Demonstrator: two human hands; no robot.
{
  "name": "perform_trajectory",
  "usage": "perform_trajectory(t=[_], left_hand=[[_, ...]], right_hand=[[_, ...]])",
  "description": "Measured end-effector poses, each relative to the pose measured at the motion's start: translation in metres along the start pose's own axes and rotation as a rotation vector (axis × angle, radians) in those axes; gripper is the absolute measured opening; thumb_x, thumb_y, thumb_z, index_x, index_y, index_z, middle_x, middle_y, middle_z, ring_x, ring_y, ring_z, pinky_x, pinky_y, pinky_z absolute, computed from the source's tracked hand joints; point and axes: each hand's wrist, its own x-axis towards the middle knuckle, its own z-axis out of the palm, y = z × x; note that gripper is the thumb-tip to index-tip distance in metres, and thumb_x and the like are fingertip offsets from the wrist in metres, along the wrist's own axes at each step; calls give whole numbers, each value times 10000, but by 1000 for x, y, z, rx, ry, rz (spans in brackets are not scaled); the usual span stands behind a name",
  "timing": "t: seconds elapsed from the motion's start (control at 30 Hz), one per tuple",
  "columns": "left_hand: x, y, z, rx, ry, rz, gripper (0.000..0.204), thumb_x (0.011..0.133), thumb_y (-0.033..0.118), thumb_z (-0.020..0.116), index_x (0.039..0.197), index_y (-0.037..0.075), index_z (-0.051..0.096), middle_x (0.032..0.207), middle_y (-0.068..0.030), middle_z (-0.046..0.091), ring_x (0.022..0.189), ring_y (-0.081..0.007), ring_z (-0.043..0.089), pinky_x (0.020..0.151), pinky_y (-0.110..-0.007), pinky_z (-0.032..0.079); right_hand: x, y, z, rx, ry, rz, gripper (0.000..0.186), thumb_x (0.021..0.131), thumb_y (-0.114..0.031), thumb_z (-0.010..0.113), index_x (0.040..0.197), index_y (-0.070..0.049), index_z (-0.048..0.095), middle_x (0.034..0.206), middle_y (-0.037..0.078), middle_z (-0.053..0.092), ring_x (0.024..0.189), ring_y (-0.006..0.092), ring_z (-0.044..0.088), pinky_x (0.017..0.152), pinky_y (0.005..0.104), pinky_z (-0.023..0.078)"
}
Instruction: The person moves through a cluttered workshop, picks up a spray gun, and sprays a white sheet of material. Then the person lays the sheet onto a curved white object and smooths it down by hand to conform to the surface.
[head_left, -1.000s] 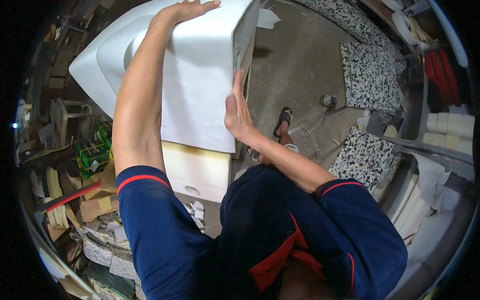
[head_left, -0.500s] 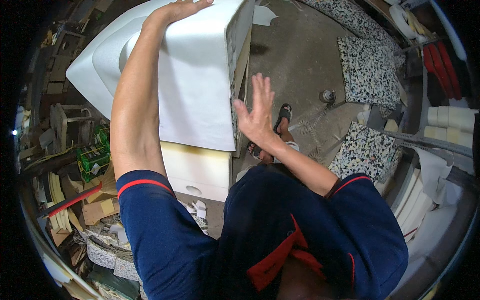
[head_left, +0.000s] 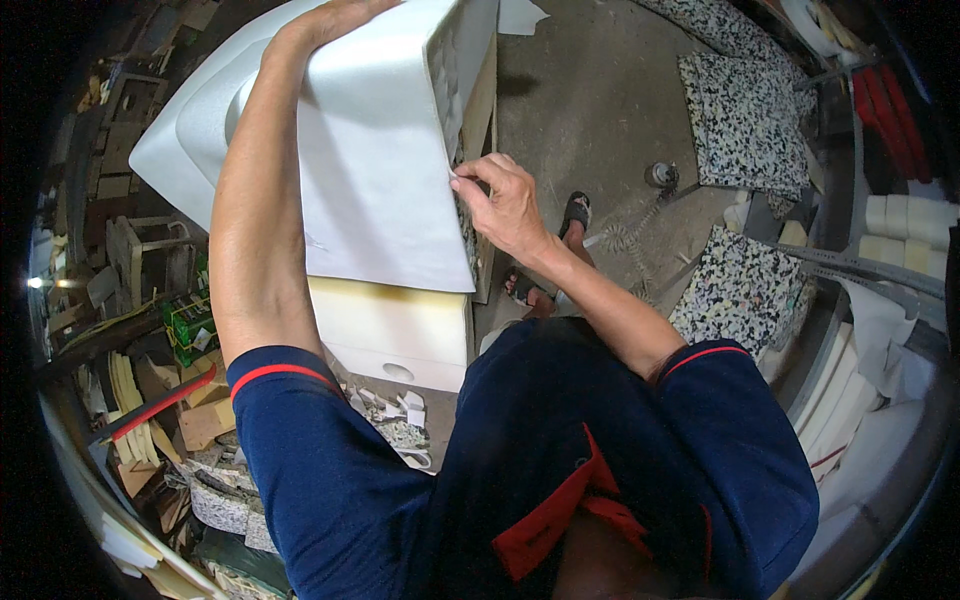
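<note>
A large white cover sheet, smooth like leatherette, is draped over a bulky padded form. Beneath its near edge shows a cream foam block with an oval hole in its lower white front. At the top of the picture my left hand lies on the far part of the sheet, fingers stretched out and partly cut off by the picture's edge. My right hand is closed at the sheet's right edge, thumb and forefinger pinching it. Dark, mottled padding shows along that side, next to a wooden board.
Speckled foam slabs lie on the floor at the right, near a coiled air hose. White foam pieces and red strips fill the right-hand rack. Wood offcuts, a green package and foam scraps clutter the left.
My right hand has gone from open and apart from the sheet to pinching its right edge. The covered form has shifted slightly left in view; my left hand stays on the sheet.
</note>
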Motion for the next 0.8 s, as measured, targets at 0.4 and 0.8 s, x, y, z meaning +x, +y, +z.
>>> perform_trajectory(t=[0.4, 0.8], left_hand=[[-6, -3, 15, -57, 205, 37, 1019, 819, 834, 361, 1433, 26, 462, 1464, -273, 419, 1390, -436, 363, 1156, -508, 295], [-12, 4, 6, -160, 170, 31, 1003, 790, 849, 391, 1418, 76, 502, 1436, -266, 457, 1368, -441, 397, 1137, -562, 304]], right_hand=[[2, 3, -3, -325, 131, -239, 76, 743, -60, 703, 807, -81, 666, 819, 38, 597, 833, 226, 567, 779, 368, 402], [-7, 5, 15, -366, 146, -279, 83, 763, -60, 686, 838, -83, 659, 843, 42, 589, 848, 220, 549, 784, 381, 371]])
